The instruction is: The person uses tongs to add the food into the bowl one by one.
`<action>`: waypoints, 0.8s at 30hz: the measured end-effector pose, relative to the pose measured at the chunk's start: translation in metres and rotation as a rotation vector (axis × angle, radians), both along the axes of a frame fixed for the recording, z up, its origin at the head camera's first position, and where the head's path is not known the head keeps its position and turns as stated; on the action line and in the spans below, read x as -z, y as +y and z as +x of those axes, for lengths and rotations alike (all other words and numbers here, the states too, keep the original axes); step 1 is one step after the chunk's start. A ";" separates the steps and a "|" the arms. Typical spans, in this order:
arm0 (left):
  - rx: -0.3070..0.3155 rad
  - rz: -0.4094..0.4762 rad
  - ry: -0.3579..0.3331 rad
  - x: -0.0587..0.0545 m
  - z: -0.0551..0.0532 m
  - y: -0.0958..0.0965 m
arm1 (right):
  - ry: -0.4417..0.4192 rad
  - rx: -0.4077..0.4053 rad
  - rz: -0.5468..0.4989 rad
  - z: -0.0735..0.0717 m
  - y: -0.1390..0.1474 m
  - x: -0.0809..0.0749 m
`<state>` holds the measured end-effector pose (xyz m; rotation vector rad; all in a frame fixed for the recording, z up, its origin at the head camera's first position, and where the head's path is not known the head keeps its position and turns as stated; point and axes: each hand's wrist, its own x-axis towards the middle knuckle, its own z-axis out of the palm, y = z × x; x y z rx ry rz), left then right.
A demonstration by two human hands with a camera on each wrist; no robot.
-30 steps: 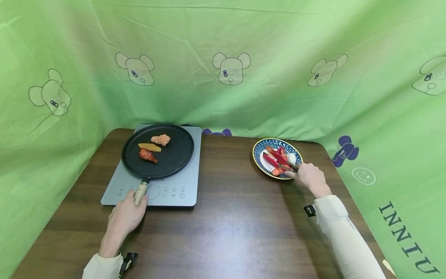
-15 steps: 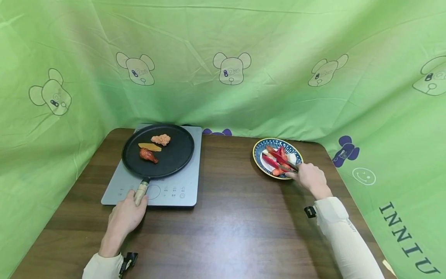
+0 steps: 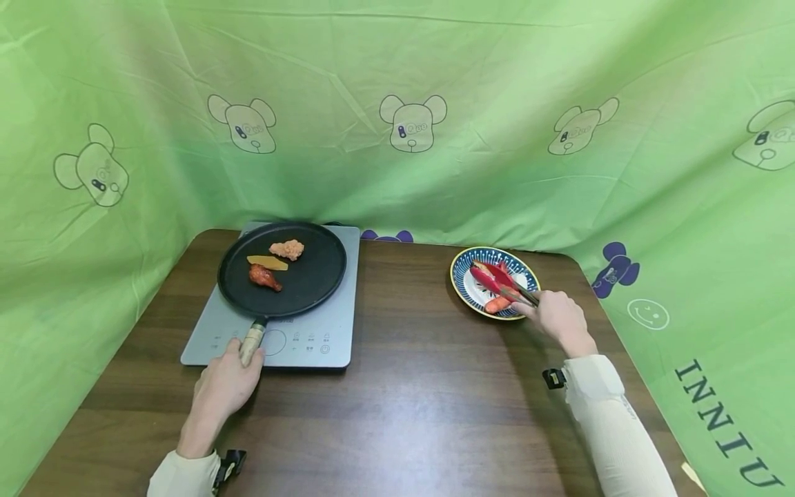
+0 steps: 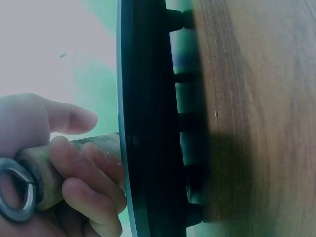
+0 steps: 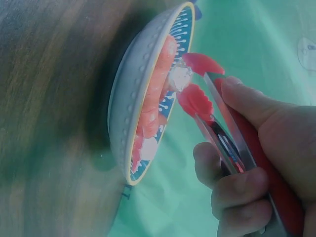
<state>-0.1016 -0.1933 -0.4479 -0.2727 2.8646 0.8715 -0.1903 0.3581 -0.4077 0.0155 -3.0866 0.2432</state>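
Observation:
My left hand (image 3: 226, 386) grips the pale handle (image 3: 252, 342) of a flat black frying pan (image 3: 310, 283). In the left wrist view its fingers (image 4: 94, 182) curl round that handle, which ends in a metal ring (image 4: 29, 190). My right hand (image 3: 562, 319) holds red-tipped metal tongs (image 5: 232, 133). Between the tongs' tips is a small pale, glossy piece (image 5: 180, 76), its kind unclear. The tips hover over a blue-patterned plate (image 3: 458, 293) with a yellow rim. Reddish sausage-like pieces (image 5: 158, 84) lie in the plate, beside a white piece (image 5: 148, 148).
The pan rests on a grey induction cooktop (image 3: 335, 331) at the left. In it lie a drumstick (image 3: 264, 277), a yellow wedge (image 3: 267, 262) and a breaded piece (image 3: 286, 249). A green printed curtain (image 3: 410, 186) borders the wooden table (image 3: 410, 400).
The red tongs have risen from among the food, with the pale piece between their tips, and my right hand has shifted slightly right. My left hand and the pan stay still.

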 end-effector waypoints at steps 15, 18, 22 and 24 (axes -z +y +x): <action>-0.003 0.003 -0.002 0.000 0.000 0.000 | 0.008 0.051 -0.125 0.012 0.001 0.003; -0.003 0.004 0.000 0.000 0.000 0.001 | 0.013 0.054 -0.134 0.014 0.000 0.002; -0.004 0.002 0.007 0.000 0.000 0.001 | 0.023 0.043 -0.145 0.014 -0.003 0.001; -0.003 0.001 0.007 0.001 0.000 0.001 | 0.032 0.034 -0.149 0.014 -0.005 0.000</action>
